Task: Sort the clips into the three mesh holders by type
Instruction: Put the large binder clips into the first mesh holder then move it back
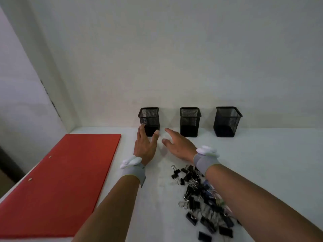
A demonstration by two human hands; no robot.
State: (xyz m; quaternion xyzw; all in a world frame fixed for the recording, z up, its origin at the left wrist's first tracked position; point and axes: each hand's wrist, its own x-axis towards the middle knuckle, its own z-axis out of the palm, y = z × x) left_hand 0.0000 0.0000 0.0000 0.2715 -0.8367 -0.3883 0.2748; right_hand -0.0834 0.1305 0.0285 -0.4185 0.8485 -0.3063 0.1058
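Three mesh holders stand in a row against the back wall in the head view: the left holder (149,121), the middle holder (190,121) and the right holder (227,121), all upright and set apart from one another. Through the mesh nothing can be made out inside any of them, though the dark lower parts hide their floors. The pile of clips (201,194) lies on the white table (262,163) near the front, under and beside the right forearm, well apart from the holders; black binder clips dominate, with some silver wire handles and a few bluish ones mixed in (types are hard to separate at this blur). The left hand (144,145) reaches forward with fingers spread, its fingertips at the front of the left holder, holding nothing. The right hand (176,144) is likewise spread and empty, between the left and middle holders. A red folder (70,180) lies flat to the left. Sorting appears barely begun: the whole pile seems still to be dealt with.
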